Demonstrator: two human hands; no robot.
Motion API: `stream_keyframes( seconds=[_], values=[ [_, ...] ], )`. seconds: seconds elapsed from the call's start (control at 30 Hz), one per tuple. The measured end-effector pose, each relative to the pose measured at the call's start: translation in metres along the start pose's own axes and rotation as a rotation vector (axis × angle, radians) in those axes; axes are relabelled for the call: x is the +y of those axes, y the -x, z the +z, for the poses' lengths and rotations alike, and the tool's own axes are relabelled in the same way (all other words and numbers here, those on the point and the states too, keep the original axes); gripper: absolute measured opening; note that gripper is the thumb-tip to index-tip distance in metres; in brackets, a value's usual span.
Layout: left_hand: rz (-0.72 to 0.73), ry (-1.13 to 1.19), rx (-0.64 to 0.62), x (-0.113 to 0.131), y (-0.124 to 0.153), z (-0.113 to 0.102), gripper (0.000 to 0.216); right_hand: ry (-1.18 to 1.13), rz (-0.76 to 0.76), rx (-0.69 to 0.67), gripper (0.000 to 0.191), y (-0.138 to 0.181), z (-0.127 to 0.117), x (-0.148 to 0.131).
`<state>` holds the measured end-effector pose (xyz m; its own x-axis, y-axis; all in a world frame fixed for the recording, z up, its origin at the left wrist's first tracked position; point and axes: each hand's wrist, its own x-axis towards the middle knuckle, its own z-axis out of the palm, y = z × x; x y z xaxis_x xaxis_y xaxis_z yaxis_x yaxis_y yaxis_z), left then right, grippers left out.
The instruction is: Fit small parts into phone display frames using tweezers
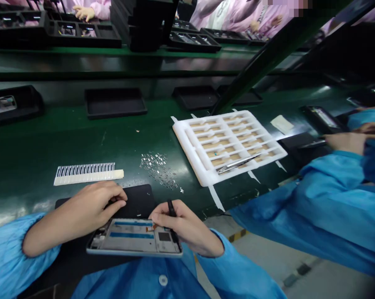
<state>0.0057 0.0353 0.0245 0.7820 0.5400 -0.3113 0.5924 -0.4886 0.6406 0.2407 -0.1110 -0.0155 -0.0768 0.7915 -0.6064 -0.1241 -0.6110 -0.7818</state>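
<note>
An opened phone frame, with its inner parts showing, lies on a black mat at the near edge of the green bench. My left hand rests curled on the frame's upper left corner, fingers pressed together on its edge. My right hand pinches a thin black tool, whose tip points down onto the upper right part of the frame.
A white tray of tan parts with tweezers lies to the right. A white strip and several small shiny bits lie ahead. Black trays sit on the belt. A co-worker's blue sleeve is at right.
</note>
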Motion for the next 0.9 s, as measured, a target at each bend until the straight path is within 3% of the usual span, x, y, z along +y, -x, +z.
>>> stream_keyframes(
  seconds=[0.23,0.43,0.67,0.9],
  values=[
    [0.040,0.030,-0.031,0.000,0.001,0.007,0.036,0.103,-0.181,-0.033,0.044,0.011,0.001,0.001],
    [0.049,0.164,-0.215,0.018,0.011,0.005,0.027,0.411,-0.628,0.105,0.024,0.027,0.009,0.005],
    [0.036,0.141,0.024,0.030,0.017,0.021,0.021,0.744,-1.006,0.370,0.025,0.030,0.017,0.012],
    [0.004,0.136,0.163,0.035,0.020,0.024,0.023,0.925,-1.146,0.469,0.040,0.031,0.025,0.022]
  ],
)
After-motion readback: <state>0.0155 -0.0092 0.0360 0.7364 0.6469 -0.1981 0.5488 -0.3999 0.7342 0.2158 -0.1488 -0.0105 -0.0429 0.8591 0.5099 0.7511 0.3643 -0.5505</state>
